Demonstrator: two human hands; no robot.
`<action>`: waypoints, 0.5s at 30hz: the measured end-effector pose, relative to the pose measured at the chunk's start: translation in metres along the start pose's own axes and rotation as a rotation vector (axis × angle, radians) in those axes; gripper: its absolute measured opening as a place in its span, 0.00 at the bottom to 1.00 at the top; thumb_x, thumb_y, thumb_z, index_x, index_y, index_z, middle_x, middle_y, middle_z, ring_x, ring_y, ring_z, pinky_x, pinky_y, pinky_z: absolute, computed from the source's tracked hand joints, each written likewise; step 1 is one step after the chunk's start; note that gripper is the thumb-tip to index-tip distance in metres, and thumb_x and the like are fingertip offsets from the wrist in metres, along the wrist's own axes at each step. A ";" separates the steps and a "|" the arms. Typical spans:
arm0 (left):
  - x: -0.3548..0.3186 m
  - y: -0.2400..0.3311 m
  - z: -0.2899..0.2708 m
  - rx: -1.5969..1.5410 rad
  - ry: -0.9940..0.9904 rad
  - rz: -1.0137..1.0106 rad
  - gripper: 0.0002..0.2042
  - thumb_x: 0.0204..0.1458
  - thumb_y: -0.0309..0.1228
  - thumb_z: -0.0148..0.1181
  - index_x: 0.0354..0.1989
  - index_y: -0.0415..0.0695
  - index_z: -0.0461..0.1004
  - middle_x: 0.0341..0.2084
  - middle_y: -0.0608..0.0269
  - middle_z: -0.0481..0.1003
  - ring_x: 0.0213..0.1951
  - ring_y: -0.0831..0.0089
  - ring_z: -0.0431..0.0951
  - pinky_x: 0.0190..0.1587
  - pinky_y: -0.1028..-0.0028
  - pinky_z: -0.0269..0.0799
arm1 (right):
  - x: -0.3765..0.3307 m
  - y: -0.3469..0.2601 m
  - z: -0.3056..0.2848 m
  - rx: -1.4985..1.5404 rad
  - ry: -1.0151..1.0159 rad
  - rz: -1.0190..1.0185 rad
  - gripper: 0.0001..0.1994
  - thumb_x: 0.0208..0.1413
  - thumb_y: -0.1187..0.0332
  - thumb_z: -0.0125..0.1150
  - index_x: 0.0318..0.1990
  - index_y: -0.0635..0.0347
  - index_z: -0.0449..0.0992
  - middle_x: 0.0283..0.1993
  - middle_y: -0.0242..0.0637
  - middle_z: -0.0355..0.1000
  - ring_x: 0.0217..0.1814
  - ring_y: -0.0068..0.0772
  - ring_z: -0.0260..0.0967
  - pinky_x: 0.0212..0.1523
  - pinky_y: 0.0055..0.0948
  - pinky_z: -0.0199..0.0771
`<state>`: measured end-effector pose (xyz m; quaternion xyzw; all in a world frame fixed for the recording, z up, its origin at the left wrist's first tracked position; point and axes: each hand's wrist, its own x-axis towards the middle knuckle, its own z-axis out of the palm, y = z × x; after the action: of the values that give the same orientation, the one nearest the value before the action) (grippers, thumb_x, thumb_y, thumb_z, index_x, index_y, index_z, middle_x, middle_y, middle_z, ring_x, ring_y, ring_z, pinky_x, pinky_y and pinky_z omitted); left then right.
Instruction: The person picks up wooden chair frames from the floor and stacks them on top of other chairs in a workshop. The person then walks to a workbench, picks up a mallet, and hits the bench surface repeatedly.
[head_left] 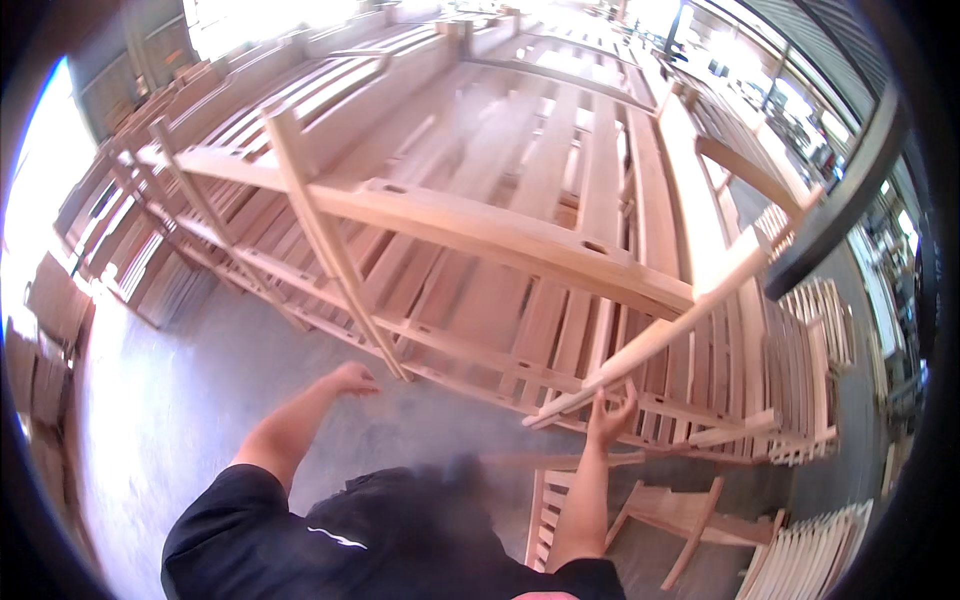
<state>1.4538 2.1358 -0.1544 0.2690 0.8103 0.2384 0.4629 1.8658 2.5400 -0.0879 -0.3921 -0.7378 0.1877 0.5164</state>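
2 bare hands: left hand [352,380] at 8 o'clock, right hand [612,412] at 4. 2 front posts [325,240] on nearest wooden frame [470,228], 10 and 3. 1 black bar [848,205], 2.

Open floor [170,400] spreads left of the left hand [353,380], giving that hand room to swing left or near; on its far side the tall wooden frame [480,235] blocks the way, its left post [330,250] slanting down just beyond the fingers; between the upper deck and the lower slats [450,300] there is a gap where a hand could pass from the near side; the right post [660,345] bars the right hand [612,412], contact being hard to tell; nearer right, a small wooden frame [690,515] and slatted panels [810,560] crowd the forearm's right side.
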 end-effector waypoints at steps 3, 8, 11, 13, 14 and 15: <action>-0.022 -0.067 0.065 0.241 -0.109 -0.079 0.22 0.41 0.53 0.67 0.27 0.43 0.82 0.22 0.63 0.80 0.25 0.71 0.78 0.30 0.70 0.74 | -0.087 0.012 -0.038 0.021 0.071 0.211 0.25 0.53 0.69 0.64 0.58 0.64 0.66 0.57 0.47 0.67 0.60 0.45 0.65 0.60 0.38 0.68; -0.086 -0.187 0.159 0.199 -0.165 -0.255 0.25 0.43 0.58 0.62 0.27 0.45 0.82 0.25 0.59 0.80 0.28 0.66 0.79 0.36 0.63 0.75 | -0.289 0.010 -0.118 -0.119 -0.073 0.626 0.23 0.50 0.68 0.63 0.54 0.65 0.69 0.48 0.44 0.71 0.47 0.39 0.71 0.47 0.34 0.74; -0.113 -0.231 0.197 0.371 -0.274 -0.270 0.21 0.49 0.53 0.60 0.28 0.45 0.82 0.24 0.60 0.80 0.26 0.70 0.80 0.33 0.69 0.76 | -0.388 -0.024 -0.168 -0.375 -0.242 0.758 0.19 0.51 0.68 0.62 0.50 0.64 0.70 0.45 0.44 0.73 0.45 0.41 0.72 0.47 0.37 0.73; -0.131 -0.285 0.213 0.461 -0.260 -0.147 0.16 0.50 0.46 0.63 0.27 0.44 0.81 0.23 0.61 0.79 0.23 0.71 0.78 0.31 0.70 0.75 | -0.452 -0.023 -0.186 -0.462 -0.292 0.512 0.19 0.48 0.70 0.62 0.49 0.61 0.69 0.39 0.43 0.73 0.41 0.46 0.72 0.42 0.41 0.72; -0.149 -0.330 0.231 0.540 -0.244 -0.036 0.14 0.50 0.43 0.64 0.26 0.42 0.81 0.22 0.62 0.79 0.22 0.71 0.77 0.31 0.71 0.75 | -0.453 -0.061 -0.200 -0.353 -0.471 0.856 0.21 0.47 0.70 0.62 0.51 0.63 0.70 0.45 0.48 0.72 0.50 0.51 0.70 0.51 0.44 0.70; -0.166 -0.340 0.239 0.264 -0.250 -0.154 0.15 0.50 0.42 0.63 0.29 0.41 0.80 0.22 0.62 0.79 0.24 0.70 0.78 0.32 0.68 0.75 | -0.476 -0.062 -0.221 -0.398 -0.485 0.725 0.22 0.46 0.69 0.62 0.51 0.62 0.70 0.45 0.47 0.72 0.49 0.50 0.70 0.50 0.44 0.70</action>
<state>1.6609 1.8076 -0.3763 0.2922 0.7887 0.0587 0.5377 2.1190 2.1054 -0.2508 -0.6604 -0.6743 0.2967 0.1456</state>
